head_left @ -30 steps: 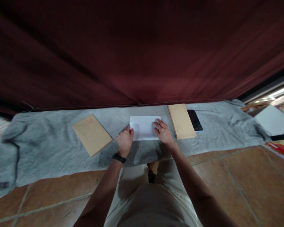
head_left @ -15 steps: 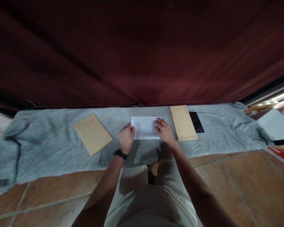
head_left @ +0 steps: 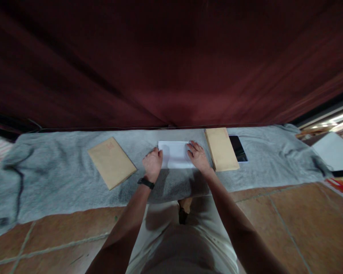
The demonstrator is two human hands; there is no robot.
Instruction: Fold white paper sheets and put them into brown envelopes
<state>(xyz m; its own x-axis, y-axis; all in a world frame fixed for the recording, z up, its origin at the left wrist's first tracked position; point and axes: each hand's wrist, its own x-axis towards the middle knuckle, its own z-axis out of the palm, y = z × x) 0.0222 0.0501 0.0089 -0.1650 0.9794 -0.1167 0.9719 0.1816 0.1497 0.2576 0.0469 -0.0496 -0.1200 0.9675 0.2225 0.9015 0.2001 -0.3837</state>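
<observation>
The person's left hand (head_left: 152, 163) is loosely curled, its fingertips touching the left edge of a white folded sheet of paper (head_left: 175, 154) that lies flat on a grey blanket (head_left: 60, 182). The right hand (head_left: 198, 156) lies flat on the sheet's right end, fingers slightly spread and pressing down. Just beyond the right fingers sits a stack of brown envelopes (head_left: 221, 148), with a dark phone (head_left: 238, 148) beside it. Well to the left of the left fingers lies another brown envelope (head_left: 111, 162).
</observation>
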